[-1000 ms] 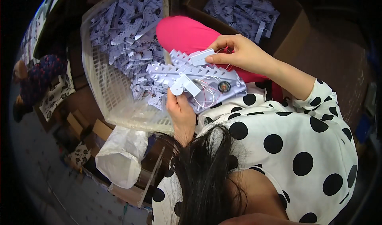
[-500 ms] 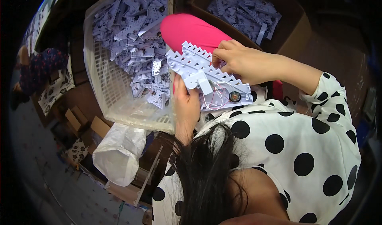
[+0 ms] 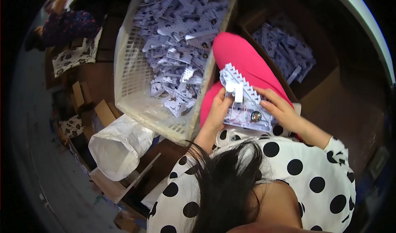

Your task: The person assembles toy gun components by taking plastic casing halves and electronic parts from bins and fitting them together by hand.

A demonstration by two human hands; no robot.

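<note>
Both hands hold one white plastic toothed part [image 3: 244, 96] over my lap, above a pink trouser leg [image 3: 243, 62]. My left hand [image 3: 218, 111] grips its left edge, thumb on top. My right hand [image 3: 279, 109] holds its right side, fingers spread on the face. The part has a jagged upper edge, a small white block, thin wires and a round dark disc near its lower end. A white mesh basket [image 3: 136, 88] with several similar white parts stands just left of my left hand.
A cardboard box [image 3: 326, 88] with more white parts sits at the upper right. A white plastic bag [image 3: 119, 144] and cardboard scraps lie at lower left. Another person [image 3: 66, 24] in dark patterned clothes sits at the far upper left. My dark hair and polka-dot top fill the lower centre.
The view has shifted. The part has turned in my hands and come lower toward my lap. My right hand has slid from its upper edge to its right side.
</note>
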